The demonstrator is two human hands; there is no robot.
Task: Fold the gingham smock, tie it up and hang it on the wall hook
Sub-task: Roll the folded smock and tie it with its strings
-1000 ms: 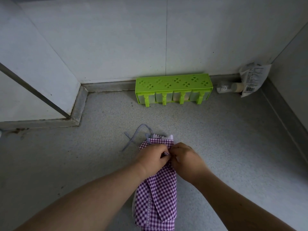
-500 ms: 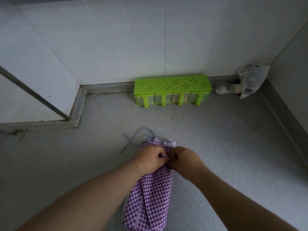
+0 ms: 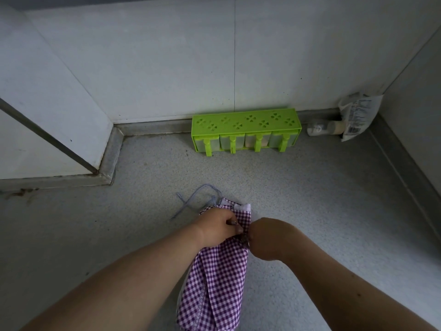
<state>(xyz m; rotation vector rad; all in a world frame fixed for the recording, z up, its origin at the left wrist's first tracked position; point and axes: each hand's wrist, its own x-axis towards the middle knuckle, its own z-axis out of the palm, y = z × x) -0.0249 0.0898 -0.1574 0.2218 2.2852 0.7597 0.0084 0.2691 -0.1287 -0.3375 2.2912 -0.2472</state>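
Speckled grey stone counter (image 3: 310, 199), bounded by pale tiled walls (image 3: 167, 56) at back and right. Same ground as half a second ago; view shifted only slightly.

Purple-and-white gingham cotton smock (image 3: 219, 278) folded into a long narrow band, lying on the counter near the front edge, running away from the body between both forearms. Far end pinched in tighter than a second ago, when the band lay flatter and straighter; lower end now skewed a little to the left, as at the half-second mark. White lining showing at the top corner.

Lime-green plastic condiment rack (image 3: 245, 130) with clover cut-outs, four clear drawers, against the back wall. Unmoved.

Left hand (image 3: 218, 226) on the upper part of the smock, fingers curled, pinching cloth or a tie at the gathered neck. Right hand (image 3: 268, 237) just beside it, knuckles up, fingers curled in against the same gathered spot; exactly what is pinched hidden under the fingers. Hands touching or nearly so, as before, both a touch lower on the band than a second ago.

Crumpled printed plastic packet (image 3: 358, 113) in the back right corner, small white bottle (image 3: 322, 128) lying on its side beside it. Both unchanged.

Thin pale blue-grey tie cord (image 3: 193, 201) looped loose on the counter, left of the smock's far end; loop sits wider than a second ago.
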